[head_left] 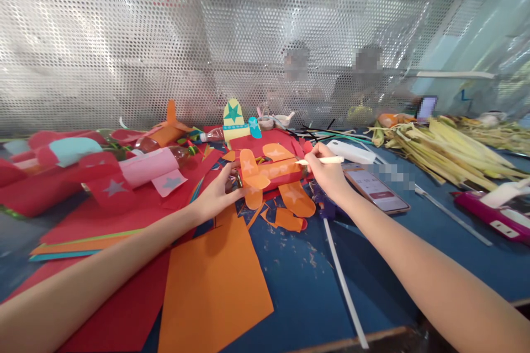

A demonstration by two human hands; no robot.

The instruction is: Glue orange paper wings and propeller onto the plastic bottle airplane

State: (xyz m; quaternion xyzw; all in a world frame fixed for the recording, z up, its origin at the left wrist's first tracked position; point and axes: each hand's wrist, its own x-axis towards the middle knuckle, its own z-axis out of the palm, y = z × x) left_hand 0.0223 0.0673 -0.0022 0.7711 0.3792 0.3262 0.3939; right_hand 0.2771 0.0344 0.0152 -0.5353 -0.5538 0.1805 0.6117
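An orange and red toy airplane (275,170) of paper wrapped round a bottle lies in front of me, with pale stars on its wings and tail. My left hand (219,190) grips its tail end between thumb and fingers. A cream-coloured pen (331,160) is pinched in my right hand (327,176), its tip at the airplane's orange body near the front. Whether the tip touches the paper, I cannot tell. Orange paper scraps (287,219) lie just below the airplane. A blue-purple glue gun (325,201) with a white glue stick is partly hidden by my right hand.
Orange sheets (211,287) and red sheets (99,215) cover the left side. More paper airplanes, one pink (149,167), stand behind them. To the right lie a phone (379,190), a purple power strip (492,215) and dried husks (447,146). People are behind the perforated sheet (165,38).
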